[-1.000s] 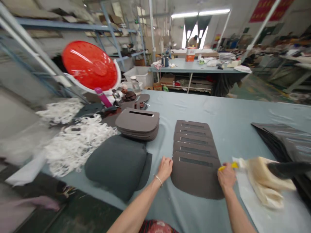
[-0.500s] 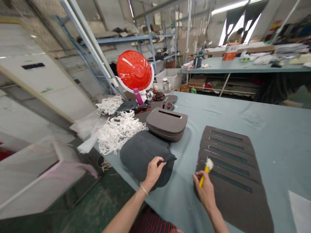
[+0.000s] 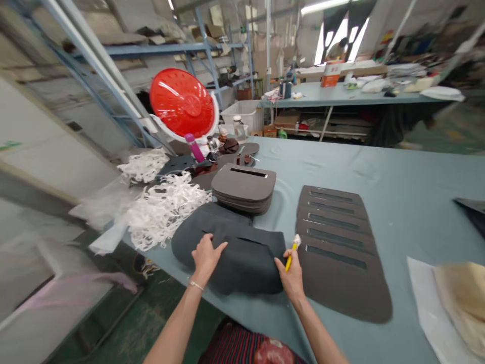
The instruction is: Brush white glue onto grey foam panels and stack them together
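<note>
A dark fabric piece (image 3: 246, 263) with a slit lies in front of me, over more dark pieces of its kind. My left hand (image 3: 206, 257) rests on its left part, thumb spread away from the fingers, fingertips near a slit. In my right hand (image 3: 292, 275) is a small yellow-handled brush (image 3: 291, 257) with a whitish tip pointing up. Thumb and fingers of that hand also touch the piece's right edge. Just right of it, several grey slotted panels (image 3: 341, 283) overlap in a staggered row, their slots showing.
A stack of grey slotted panels (image 3: 244, 184) stands behind the dark pieces. Tangled white strips (image 3: 162, 212) lie at the left edge, near a purple bottle (image 3: 194, 148) and a red round cover (image 3: 184, 103). Papers (image 3: 432, 298) are at right. A far table (image 3: 364, 98) holds boxes.
The top dark piece has been pulled right and spread out flatter. My left hand has gone from a pinch to spread fingers; my right hand, with the brush, moved from the panels to the piece's edge.
</note>
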Motion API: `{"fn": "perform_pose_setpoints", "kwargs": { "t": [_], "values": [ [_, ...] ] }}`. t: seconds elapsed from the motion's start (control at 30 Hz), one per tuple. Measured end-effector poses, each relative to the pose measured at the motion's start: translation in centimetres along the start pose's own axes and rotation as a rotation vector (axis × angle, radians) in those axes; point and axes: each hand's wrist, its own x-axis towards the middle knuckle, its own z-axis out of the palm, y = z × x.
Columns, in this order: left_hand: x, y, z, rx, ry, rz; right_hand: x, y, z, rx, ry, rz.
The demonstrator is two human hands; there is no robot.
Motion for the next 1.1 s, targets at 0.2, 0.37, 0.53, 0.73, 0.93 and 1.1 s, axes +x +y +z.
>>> {"fn": "perform_pose_setpoints", "kwargs": {
  "t": [0.2, 0.37, 0.53, 0.73, 0.93, 1.1],
  "values": [
    [-2.5, 5.1, 2.9, -0.257, -0.274, 0.361, -2.3, 2.8, -6.2, -0.194, 0.115, 0.009],
    [-9.0, 11.2, 8.2, -0.596, -0.596, 0.407, -4.6, 8.8, -15.7, -0.541, 0.306, 0.168],
    [-13.0, 14.4, 13.8, -0.690, -0.674, 0.402, -5.8, 12.9, -22.9, -0.830, 0.356, 0.193],
    [-13.3, 14.6, 15.5, -0.667, -0.504, 0.509, -5.5, 14.1, -23.8, -0.840, 0.334, 0.162],
    [-13.0, 15.5, 14.6, -0.567, -0.452, 0.537, -5.1, 14.0, -23.3, -0.853, 0.339, 0.182],
    [-12.8, 15.5, 14.0, -0.435, -0.382, 0.591, -5.1, 12.2, -25.4, -0.949, 0.422, 0.191]
  ]
}}
